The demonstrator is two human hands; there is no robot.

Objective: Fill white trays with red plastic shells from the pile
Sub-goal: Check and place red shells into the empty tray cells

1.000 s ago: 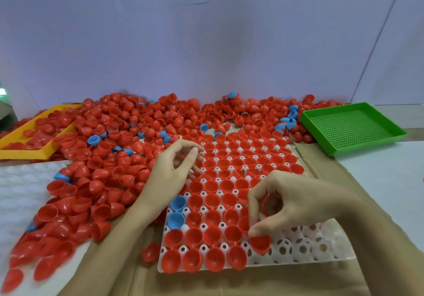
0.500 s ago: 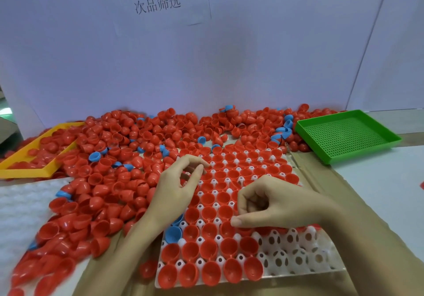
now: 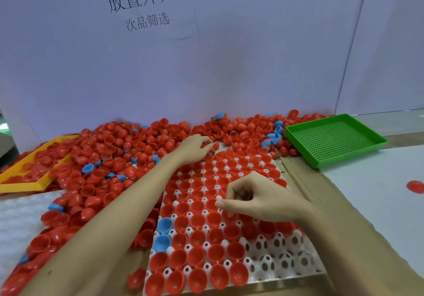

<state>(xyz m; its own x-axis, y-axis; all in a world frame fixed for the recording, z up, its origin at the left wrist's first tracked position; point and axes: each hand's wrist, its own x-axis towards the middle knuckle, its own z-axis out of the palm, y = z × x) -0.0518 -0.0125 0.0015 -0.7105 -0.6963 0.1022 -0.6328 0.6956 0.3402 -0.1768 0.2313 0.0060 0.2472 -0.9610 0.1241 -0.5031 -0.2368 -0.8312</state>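
White tray [image 3: 284, 266] mid-desk, most pockets filled with red shells [image 3: 197, 221], open side up; two blue shells [image 3: 164, 224] sit at its left edge; empty pockets remain at near right corner. Left hand [image 3: 195, 146] reached into pile [image 3: 110, 158] beyond tray's far edge, fingers curled onto shells, whether one is gripped cannot tell. Right hand [image 3: 254, 198] hovers over tray, fingers loosely curled, thumb extended, nothing visibly held. Step: fetching next shell; next move likely calls for carrying it to an empty pocket, open side up.
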